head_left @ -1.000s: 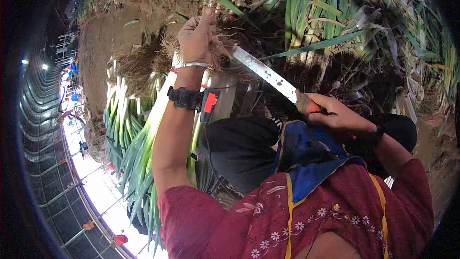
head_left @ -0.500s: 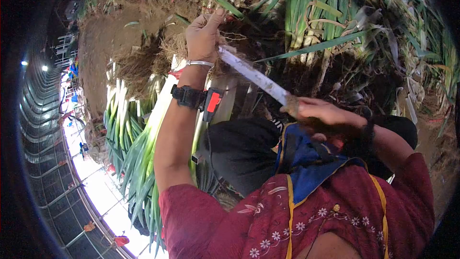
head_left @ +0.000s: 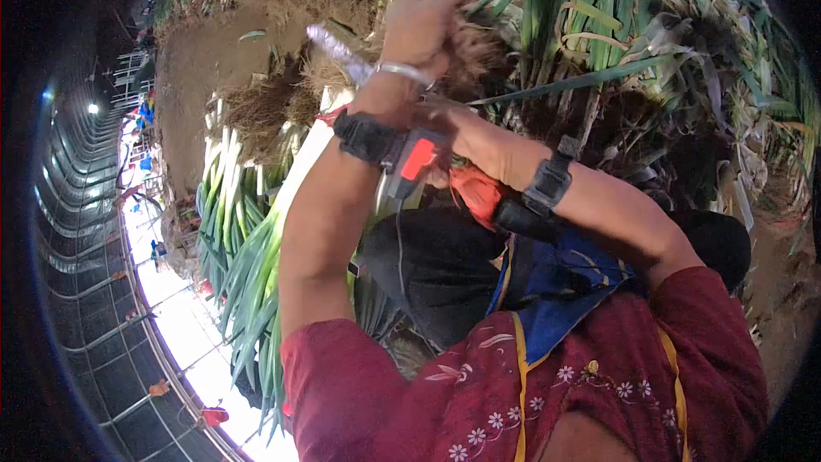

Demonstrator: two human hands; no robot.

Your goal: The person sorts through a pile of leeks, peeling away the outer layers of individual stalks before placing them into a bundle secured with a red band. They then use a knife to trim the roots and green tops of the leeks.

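From the head camera, the knife (head_left: 339, 44) is up in front of the person. Its long axis slants from lower right to upper left, and the tip points toward the upper left, over the brown soil (head_left: 205, 64). Only the outer stretch of the blade shows: a flat, narrow strip of pale metal, dulled with dirt and smeared by blur. The rest passes behind the left wrist, just below the silver bangle (head_left: 402, 71). The left hand (head_left: 423, 21) is raised above it, fingers curled tight round a leek bunch (head_left: 470, 56) at its root end, with a tuft of dry, brown, stringy roots sticking out to the right of the knuckles. The blade lies just under that fist, on the wrist side rather than at the fingertips; whether it touches the roots I can't tell. The right hand (head_left: 483, 141) reaches in crosswise beneath the left forearm, and its fingers are hidden behind the left wrist and its black strap (head_left: 368, 139), so its grip can't be made out. Laid leeks (head_left: 248, 231) with smooth white shafts and long green leaves lie to the left, and more green leaves (head_left: 581, 26) stand tangled above right. A dark cloth (head_left: 428, 278) lies over the lap.
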